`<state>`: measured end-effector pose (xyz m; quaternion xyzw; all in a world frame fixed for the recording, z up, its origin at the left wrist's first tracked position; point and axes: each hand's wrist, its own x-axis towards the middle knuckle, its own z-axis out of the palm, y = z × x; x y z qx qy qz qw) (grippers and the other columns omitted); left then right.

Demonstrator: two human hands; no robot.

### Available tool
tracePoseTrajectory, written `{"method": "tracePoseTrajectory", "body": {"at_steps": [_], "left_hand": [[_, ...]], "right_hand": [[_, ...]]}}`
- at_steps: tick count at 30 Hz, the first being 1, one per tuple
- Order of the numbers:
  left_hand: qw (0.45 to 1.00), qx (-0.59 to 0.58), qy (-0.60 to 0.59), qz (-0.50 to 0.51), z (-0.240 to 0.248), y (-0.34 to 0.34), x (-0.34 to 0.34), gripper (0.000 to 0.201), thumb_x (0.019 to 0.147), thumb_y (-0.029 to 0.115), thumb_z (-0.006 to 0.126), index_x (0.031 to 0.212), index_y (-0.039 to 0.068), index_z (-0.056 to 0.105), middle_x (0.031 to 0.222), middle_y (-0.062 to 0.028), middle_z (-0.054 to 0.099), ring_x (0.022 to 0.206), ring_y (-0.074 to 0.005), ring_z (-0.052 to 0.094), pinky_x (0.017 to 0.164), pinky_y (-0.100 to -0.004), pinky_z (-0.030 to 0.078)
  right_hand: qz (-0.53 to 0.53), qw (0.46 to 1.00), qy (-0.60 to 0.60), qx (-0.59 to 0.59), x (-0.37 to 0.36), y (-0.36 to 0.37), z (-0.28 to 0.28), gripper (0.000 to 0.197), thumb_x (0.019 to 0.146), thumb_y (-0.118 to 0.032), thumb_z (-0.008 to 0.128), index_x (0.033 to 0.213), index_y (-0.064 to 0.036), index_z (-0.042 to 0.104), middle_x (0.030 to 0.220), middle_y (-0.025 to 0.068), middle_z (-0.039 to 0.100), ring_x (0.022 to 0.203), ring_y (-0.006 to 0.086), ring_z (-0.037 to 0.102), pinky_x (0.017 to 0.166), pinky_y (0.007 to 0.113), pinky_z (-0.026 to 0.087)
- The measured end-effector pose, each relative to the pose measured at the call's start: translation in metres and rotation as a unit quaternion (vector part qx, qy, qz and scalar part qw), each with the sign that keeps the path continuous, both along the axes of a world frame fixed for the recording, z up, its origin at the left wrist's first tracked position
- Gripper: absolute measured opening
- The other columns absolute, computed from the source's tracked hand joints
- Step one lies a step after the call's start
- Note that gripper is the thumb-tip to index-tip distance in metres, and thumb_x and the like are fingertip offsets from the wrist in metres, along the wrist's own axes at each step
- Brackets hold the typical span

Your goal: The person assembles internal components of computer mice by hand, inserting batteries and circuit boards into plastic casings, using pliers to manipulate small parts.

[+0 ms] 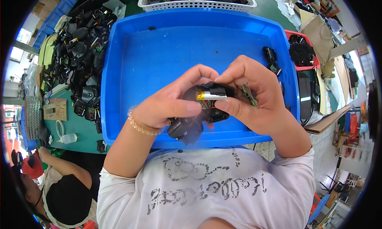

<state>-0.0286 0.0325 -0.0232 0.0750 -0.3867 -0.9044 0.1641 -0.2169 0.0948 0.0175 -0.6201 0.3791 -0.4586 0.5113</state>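
Note:
Over the blue tub, my left hand [163, 103] is closed around one side of an opened black plastic device [186, 129], its thumb across the front. A silver pouch battery [215, 96] with yellow tape at one end lies on the upper part of the device. My right hand [266, 103] pinches the device's other side, with its thumb by the end of the battery. Within the curled fingers of that hand sits a small green circuit board [249, 96]. Parts of the device are blurred or hidden behind my fingers.
The blue tub [105, 82] has a few black parts [270, 58] along its right side. A heap of black devices [81, 50] stands at left, a white basket [199, 6] behind, a red tray [317, 61] at right. Another person [65, 189] sits at lower left.

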Motion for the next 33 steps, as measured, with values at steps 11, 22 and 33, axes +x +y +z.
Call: {"method": "tracePoseTrajectory", "body": {"at_steps": [11, 22, 33], "left_hand": [[0.986, -0.164, -0.006, 0.028, 0.001, -0.005, 0.003, 0.054, 0.071, 0.004, 0.064, 0.12, 0.006, 0.039, 0.109, -0.0073, 0.049, 0.101, -0.0133, 0.045, 0.086, -0.029, 0.039], [0.965, 0.064, 0.01, 0.254, -0.005, -0.005, -0.005, 0.06, 0.093, 0.05, 0.028, 0.128, 0.004, 0.041, 0.113, -0.0168, 0.054, 0.094, -0.0321, 0.058, 0.074, -0.0383, 0.05], [0.974, 0.022, -0.101, 0.203, -0.007, 0.011, -0.013, 0.03, 0.092, 0.032, 0.044, 0.108, 0.007, 0.048, 0.105, -0.0095, 0.056, 0.092, -0.0227, 0.057, 0.073, -0.0331, 0.047]], "right_hand": [[-0.019, 0.962, 0.148, -0.229, -0.004, -0.002, -0.005, 0.024, 0.073, 0.003, 0.06, 0.094, -0.0009, 0.05, 0.074, 0.0042, 0.055, 0.059, 0.0123, 0.056, 0.05, 0.024, 0.04], [-0.193, 0.968, 0.036, -0.153, -0.012, -0.06, 0.002, 0.014, 0.084, -0.015, 0.061, 0.09, -0.0034, 0.056, 0.075, 0.0016, 0.055, 0.068, 0.007, 0.049, 0.06, 0.023, 0.04], [-0.333, 0.855, 0.359, -0.171, -0.001, -0.334, -0.011, 0.038, 0.08, -0.038, 0.063, 0.094, -0.003, 0.057, 0.091, 0.0165, 0.062, 0.09, 0.0326, 0.06, 0.078, 0.04, 0.046]]}}
